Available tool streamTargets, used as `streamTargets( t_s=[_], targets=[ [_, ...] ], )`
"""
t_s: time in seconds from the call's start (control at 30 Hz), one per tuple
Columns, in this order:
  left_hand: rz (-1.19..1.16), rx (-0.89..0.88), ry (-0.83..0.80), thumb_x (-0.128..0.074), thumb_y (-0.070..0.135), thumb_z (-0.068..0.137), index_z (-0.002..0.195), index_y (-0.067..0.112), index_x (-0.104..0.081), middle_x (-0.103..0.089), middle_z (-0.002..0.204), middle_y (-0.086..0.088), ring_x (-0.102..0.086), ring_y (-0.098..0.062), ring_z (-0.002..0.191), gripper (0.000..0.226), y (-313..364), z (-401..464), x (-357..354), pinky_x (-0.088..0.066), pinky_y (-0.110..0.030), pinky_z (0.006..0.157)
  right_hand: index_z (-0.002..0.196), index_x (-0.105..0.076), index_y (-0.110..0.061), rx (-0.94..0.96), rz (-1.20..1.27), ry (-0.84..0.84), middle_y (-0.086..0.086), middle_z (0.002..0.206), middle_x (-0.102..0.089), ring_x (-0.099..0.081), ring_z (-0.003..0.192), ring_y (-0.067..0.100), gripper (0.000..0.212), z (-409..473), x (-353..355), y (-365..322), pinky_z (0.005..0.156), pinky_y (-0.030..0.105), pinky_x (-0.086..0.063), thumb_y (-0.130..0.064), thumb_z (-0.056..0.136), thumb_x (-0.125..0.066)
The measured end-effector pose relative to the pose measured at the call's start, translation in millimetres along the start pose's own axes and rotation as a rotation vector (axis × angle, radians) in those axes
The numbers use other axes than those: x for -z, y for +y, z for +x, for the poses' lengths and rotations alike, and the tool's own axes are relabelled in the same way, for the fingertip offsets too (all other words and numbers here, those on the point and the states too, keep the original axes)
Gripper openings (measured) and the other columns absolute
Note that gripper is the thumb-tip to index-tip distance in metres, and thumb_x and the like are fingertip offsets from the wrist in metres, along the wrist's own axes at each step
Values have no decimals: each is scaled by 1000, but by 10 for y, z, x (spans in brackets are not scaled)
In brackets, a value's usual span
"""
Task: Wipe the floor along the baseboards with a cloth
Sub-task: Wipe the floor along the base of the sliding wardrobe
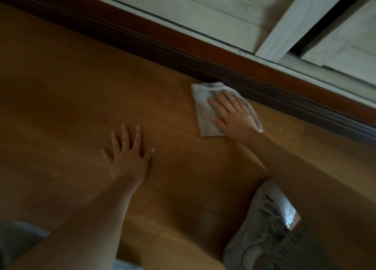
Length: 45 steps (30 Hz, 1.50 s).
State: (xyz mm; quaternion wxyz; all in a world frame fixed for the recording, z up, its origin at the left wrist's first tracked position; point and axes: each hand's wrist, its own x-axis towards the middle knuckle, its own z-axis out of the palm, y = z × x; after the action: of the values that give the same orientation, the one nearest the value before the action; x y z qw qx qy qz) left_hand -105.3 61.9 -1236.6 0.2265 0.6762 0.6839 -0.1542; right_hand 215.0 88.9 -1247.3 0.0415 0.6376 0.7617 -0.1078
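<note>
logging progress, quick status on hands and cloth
Right hand flat on cloth beside baseboard. Left hand flat on floor. Nothing in the way.

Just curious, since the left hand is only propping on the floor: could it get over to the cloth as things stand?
Probably yes. The left hand lies flat on bare floor, and nothing stands between it and the cloth. Only the right hand already presses on the cloth, leaving its near edge free.
</note>
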Motion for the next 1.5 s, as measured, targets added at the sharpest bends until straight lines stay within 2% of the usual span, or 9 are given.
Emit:
streamTargets(
  t_s=[0.13, 0.37, 0.47, 0.6, 0.77, 0.93, 1.2, 1.33, 1.5],
  targets=[
    [8, 2, 10, -17, 69, 92, 150, 40, 18, 28, 158, 4, 23, -25, 146, 74, -10, 11, -27, 0, -58, 117, 153, -8, -28, -25, -25, -44, 5, 161, -10, -2, 149, 25, 60, -331, -6, 345, 121, 46, -8, -54, 99, -14],
    [0, 58, -1, -27, 63, 96, 153, 37, 12, 23, 160, 1, 17, -28, 147, 73, 109, 12, 27, -5, -57, 117, 154, 0, -28, 74, -11, -62, 2, 162, 3, 10, 148, 24, 60, 611, 74, -470, 118, 38, 8, -52, 102, -18],
    [6, 74, 11, -27, 62, 96, 153, 35, 9, 23, 160, 0, 16, -28, 148, 72, 201, -28, 83, -4, -57, 117, 154, -7, -27, 135, -56, -49, 2, 162, -2, 2, 149, 23, 60, 349, 82, -163, 120, 39, 3, -53, 101, -22],
    [1, -84, 74, -22, 65, 95, 153, 37, 10, 21, 161, 0, 16, -28, 148, 72, 387, -51, 108, 0, -56, 117, 152, -22, -19, 59, -144, 65, 11, 157, -25, -19, 146, 29, 57, -626, -70, 697, 118, 49, -22, -47, 103, -24],
    [72, -214, -18, -24, 71, 91, 150, 41, 16, 26, 159, 3, 20, -27, 147, 77, 674, -46, -89, -1, -59, 117, 151, -27, -19, -56, -51, 92, 11, 156, -29, -20, 146, 32, 56, -688, -149, 620, 119, 48, -17, -44, 102, -26],
    [68, -172, -48, -25, 72, 90, 150, 42, 17, 30, 157, 5, 22, -27, 146, 79, 713, -33, -107, -2, -60, 116, 152, -24, -21, 74, -103, 86, 8, 159, -22, -12, 148, 27, 56, -96, -101, 207, 121, 44, -11, -46, 102, -23],
    [98, -181, -37, -19, 72, 90, 149, 40, 19, 31, 157, 4, 23, -28, 146, 78, 685, -39, -145, -1, -61, 115, 154, -10, -17, -48, -245, -47, 14, 159, -20, -18, 147, 31, 57, -1501, -56, 1373, 117, 49, -21, -43, 104, -16],
    [80, -187, -20, -19, 71, 90, 151, 40, 16, 29, 158, 4, 22, -27, 146, 77, 685, -40, -158, -1, -62, 115, 152, -17, -15, 0, -176, -19, 15, 156, -24, -22, 145, 34, 55, -1041, -34, 999, 118, 45, -13, -43, 104, -17],
    [86, -181, -10, -19, 71, 90, 151, 40, 15, 27, 159, 3, 22, -28, 146, 77, 699, -52, -148, -2, -62, 115, 154, -17, -19, 179, -142, 49, 10, 161, -13, -7, 148, 30, 58, 276, 57, 4, 120, 46, -8, -45, 102, -16]
  ],
)
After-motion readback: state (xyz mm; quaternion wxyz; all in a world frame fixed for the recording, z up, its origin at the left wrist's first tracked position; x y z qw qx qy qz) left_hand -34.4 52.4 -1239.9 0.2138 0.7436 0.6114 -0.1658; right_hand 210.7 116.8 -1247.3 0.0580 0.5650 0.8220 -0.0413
